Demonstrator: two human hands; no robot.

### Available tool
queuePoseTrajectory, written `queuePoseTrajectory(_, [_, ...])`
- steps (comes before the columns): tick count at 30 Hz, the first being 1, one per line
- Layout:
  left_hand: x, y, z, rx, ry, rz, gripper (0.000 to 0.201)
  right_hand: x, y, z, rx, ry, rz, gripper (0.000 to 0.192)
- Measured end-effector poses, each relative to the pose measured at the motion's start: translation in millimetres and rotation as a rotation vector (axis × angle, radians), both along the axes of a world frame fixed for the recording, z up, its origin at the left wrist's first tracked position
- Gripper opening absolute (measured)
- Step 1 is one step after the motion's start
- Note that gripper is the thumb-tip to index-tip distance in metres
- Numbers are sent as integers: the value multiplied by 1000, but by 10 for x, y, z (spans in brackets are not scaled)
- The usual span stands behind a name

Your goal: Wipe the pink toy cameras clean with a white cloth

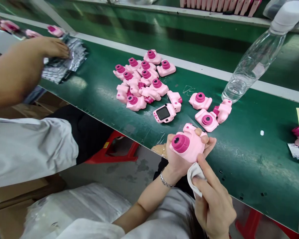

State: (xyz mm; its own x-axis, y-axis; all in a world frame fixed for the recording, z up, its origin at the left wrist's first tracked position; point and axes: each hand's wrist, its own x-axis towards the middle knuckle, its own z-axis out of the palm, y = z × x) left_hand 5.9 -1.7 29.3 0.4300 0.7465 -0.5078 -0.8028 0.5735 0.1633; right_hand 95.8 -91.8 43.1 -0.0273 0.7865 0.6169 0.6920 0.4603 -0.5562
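A pink toy camera (pixel 193 146) with a magenta lens rests in my left hand (pixel 175 164), whose fingers wrap round it from behind and below. My right hand (pixel 213 199) pinches a folded white cloth (pixel 195 177) close under the camera's lower edge, with the index fingertip at the pink body. Just beyond my hands, a pink camera (pixel 206 120) lies lens up on the green table. Another camera (pixel 164 113) shows its dark screen. Farther left, several more pink cameras (pixel 137 79) lie in a loose cluster.
A clear plastic bottle (pixel 251 63) with a white cap stands at the back right. At the left, a co-worker's hand (pixel 52 48) touches a pile of silvery bags (pixel 76 51). Small dark bits (pixel 263 194) lie near the front edge. A red stool (pixel 114 149) stands below.
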Motion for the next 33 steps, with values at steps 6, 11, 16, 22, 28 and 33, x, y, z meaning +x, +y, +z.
queuePoseTrajectory(6, [-19,-29,-77,42,82,110,51,-21,63,-24,-28,77,0,18])
queuePoseTrajectory(11, [-26,-147,-89,157,134,216,56,-179,182,-20,-8,136,-58,20])
queuePoseTrajectory(16, [-16,-172,-64,177,151,300,54,-311,187,-24,7,140,-68,21])
queuePoseTrajectory(22, [-38,-68,-118,186,159,419,39,-435,121,-62,46,188,-31,24])
queuePoseTrajectory(28, [-74,-101,-121,214,67,494,31,-398,122,-35,84,192,-18,24])
queuePoseTrajectory(33, [-90,-43,-20,214,7,502,27,-396,121,-70,116,280,-21,25])
